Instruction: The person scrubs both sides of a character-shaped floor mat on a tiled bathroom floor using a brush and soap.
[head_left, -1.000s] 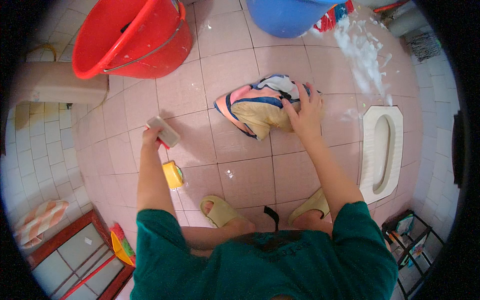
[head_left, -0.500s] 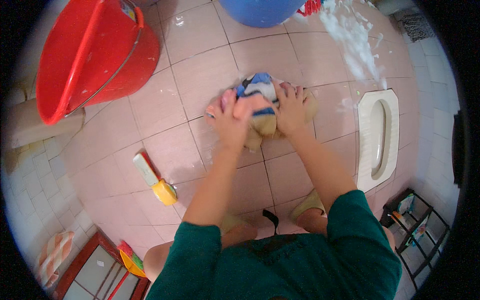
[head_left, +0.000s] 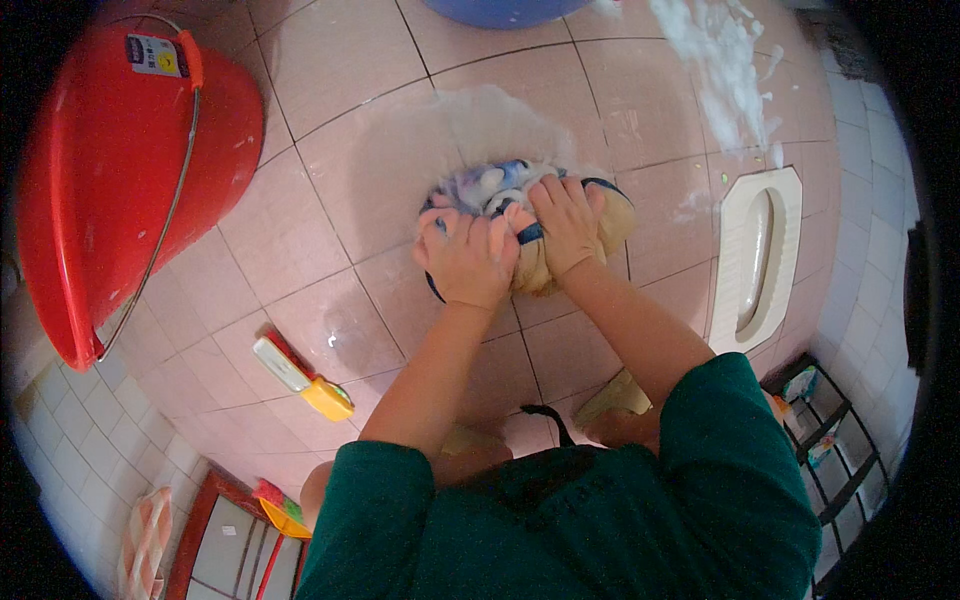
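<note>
A bunched, wet fabric bundle (head_left: 540, 265) in tan, blue, white and orange lies on the pink tiled floor (head_left: 350, 60). Whether it is a garment or a soft toy I cannot tell. My left hand (head_left: 470, 257) presses on its left side, fingers curled over the orange and dark blue part. Over the upper right, my right hand (head_left: 570, 222) grips the white and tan part with bent fingers. Both arms reach straight down onto it. A whitish puddle of water (head_left: 490, 115) spreads from its far side.
At the left a red bucket (head_left: 200, 150) lies tilted. A yellow-and-white, long-handled object (head_left: 300, 380) rests on the floor nearer me. The blue tub (head_left: 505, 10) is far off, with white foam (head_left: 720, 75) right of it. A squat toilet (head_left: 757, 260) and black rack (head_left: 835, 430) stand right.
Both hands have pressed down on the bundle and look less blurred. A puddle now spreads beyond it. The view has shifted, so the red bucket appears farther left and lower.
</note>
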